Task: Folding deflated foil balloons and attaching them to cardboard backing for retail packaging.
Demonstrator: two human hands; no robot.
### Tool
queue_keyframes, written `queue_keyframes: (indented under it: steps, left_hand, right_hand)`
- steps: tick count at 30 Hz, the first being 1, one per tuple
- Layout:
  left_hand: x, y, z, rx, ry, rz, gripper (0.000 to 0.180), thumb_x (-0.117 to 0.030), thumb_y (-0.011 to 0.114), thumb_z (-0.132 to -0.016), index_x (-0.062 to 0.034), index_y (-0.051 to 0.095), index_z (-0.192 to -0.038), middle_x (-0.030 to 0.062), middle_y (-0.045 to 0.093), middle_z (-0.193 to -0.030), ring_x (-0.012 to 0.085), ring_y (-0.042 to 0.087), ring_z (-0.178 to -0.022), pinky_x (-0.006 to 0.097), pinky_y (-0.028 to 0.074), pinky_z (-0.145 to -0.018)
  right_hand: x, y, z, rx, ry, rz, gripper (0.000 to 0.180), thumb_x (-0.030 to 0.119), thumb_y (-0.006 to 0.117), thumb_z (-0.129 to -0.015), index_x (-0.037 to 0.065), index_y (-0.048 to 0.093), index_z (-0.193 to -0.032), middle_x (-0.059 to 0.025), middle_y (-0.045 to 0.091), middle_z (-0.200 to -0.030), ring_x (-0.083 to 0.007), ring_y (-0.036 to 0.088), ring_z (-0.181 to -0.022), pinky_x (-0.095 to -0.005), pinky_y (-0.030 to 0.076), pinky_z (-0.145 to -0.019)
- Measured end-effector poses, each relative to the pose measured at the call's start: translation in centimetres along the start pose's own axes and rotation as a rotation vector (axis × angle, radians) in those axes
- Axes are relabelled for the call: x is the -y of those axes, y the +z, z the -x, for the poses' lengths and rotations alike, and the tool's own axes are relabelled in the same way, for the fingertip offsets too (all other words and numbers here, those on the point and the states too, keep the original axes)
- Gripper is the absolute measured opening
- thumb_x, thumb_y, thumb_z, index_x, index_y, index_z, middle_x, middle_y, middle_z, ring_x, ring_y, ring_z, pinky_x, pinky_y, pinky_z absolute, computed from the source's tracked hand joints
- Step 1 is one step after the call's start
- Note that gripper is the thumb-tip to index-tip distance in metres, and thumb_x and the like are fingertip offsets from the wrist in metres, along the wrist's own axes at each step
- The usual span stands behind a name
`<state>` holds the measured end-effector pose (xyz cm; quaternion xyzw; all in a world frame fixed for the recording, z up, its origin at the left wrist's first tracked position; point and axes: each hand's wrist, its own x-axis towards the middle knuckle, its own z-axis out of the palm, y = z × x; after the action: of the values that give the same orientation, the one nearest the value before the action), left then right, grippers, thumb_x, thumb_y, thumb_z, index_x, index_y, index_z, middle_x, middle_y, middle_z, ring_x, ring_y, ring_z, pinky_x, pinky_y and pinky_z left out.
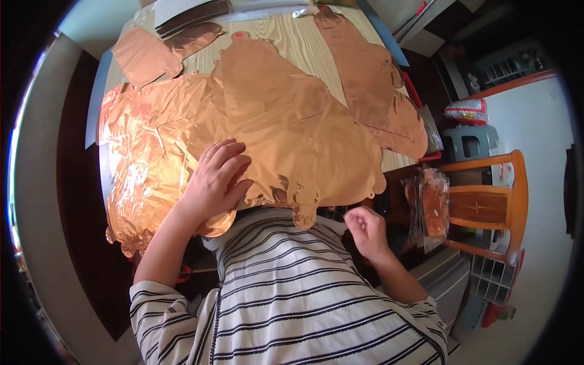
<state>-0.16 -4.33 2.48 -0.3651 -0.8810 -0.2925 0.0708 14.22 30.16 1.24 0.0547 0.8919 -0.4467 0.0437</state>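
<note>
A large flat copper-coloured foil balloon [274,103] lies spread over the table, with rounded lobes along its outline and one tab hanging over the near edge. My left hand [216,176] rests on its crinkled left part near that edge, fingers bent a little and thumb apart, so it is open. To the right, just past the table edge and clear of the foil, my right hand [367,233] is closed with its fingers curled in. Whether anything is inside those fingers is hidden.
Other flat copper foil pieces lie at the far left [146,58] and right [371,79] of the wood-grain table [280,27]. A dark stack [188,17] sits at the back. At right stands a wooden chair [480,207] beside clear packets of foil [433,204], with a grey stool [471,141] behind.
</note>
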Motion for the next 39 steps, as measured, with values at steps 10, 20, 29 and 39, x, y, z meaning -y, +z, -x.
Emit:
queue_keyframes:
  steps: [10, 20, 29, 39]
  left_hand:
    - [-0.3, -0.2, 0.0, 0.034, 0.009, 0.008, 0.042, -0.017, 0.079, -0.079, -0.0036, 0.064, -0.116, 0.0177, 0.06, -0.126, 0.0399, 0.055, -0.122, 0.05, 0.045, -0.105]
    - [-0.4, -0.1, -3.8, -0.022, 0.094, -0.002, 0.035, -0.021, 0.078, -0.08, -0.0059, 0.066, -0.11, 0.0123, 0.063, -0.116, 0.0336, 0.059, -0.113, 0.045, 0.047, -0.099]
    - [1.1, 3.7, -6.4, 0.001, 0.191, 0.083, 0.042, -0.017, 0.079, -0.077, -0.0047, 0.066, -0.115, 0.0171, 0.06, -0.126, 0.0396, 0.057, -0.119, 0.049, 0.048, -0.1]
    - [0.5, 4.4, -8.4, -0.065, 0.311, 0.101, 0.032, -0.01, 0.077, -0.08, -0.0032, 0.067, -0.109, 0.0162, 0.062, -0.118, 0.0376, 0.06, -0.115, 0.046, 0.05, -0.096]
  right_hand:
    - [3.0, 4.1, -2.2, -0.127, 0.362, -0.849, 0.026, 0.029, 0.069, -0.099, 0.004, 0.071, -0.107, -0.0027, 0.072, -0.087, -0.0113, 0.069, -0.064, -0.0222, 0.047, -0.053]
    - [3.4, 0.9, -4.6, -0.157, 0.206, -0.48, 0.033, 0.027, 0.069, -0.099, -0.005, 0.072, -0.096, -0.0019, 0.068, -0.076, -0.0099, 0.066, -0.059, -0.0238, 0.053, -0.053]
    - [3.4, 1.8, -5.1, -0.181, 0.212, -0.51, 0.027, 0.021, 0.067, -0.1, -0.006, 0.072, -0.096, -0.0035, 0.068, -0.078, -0.0086, 0.064, -0.064, -0.026, 0.059, -0.055]
    - [2.5, 2.4, -5.8, -0.215, 0.177, -0.601, 0.021, 0.013, 0.064, -0.1, -0.007, 0.07, -0.097, -0.0052, 0.07, -0.081, -0.0086, 0.066, -0.067, -0.0259, 0.059, -0.055]
